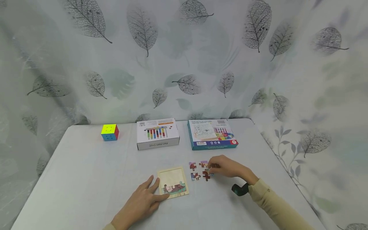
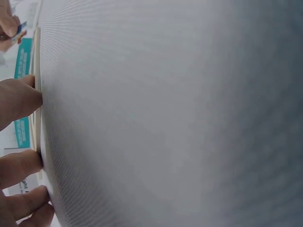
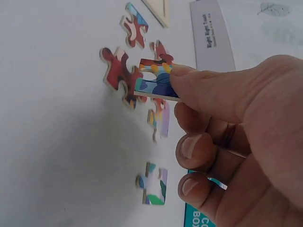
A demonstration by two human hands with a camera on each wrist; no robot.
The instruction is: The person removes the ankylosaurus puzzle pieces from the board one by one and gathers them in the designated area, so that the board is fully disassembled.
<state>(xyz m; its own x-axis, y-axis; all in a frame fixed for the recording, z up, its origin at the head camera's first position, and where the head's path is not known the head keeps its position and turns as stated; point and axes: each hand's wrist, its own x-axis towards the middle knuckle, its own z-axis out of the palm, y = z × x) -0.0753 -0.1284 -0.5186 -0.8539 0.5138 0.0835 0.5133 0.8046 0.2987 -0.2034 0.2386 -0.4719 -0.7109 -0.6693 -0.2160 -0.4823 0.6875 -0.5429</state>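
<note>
My right hand pinches a puzzle piece between thumb and forefinger; this piece has a straight edge with blue, yellow and red print. It is held above several loose pieces, mostly red-brown. Apart from these lies a green and purple piece, hidden behind the hand in the head view. My left hand rests spread at a square wooden puzzle tray, thumb along its lower edge and fingertips at its left side. Joined pieces fill the lower part of the tray; bare wood shows above them.
Behind the tray stand a white box with a bead-counter picture and a teal-edged box. A puzzle cube sits at the back left of the white-covered table. A leaf-print curtain hangs around it.
</note>
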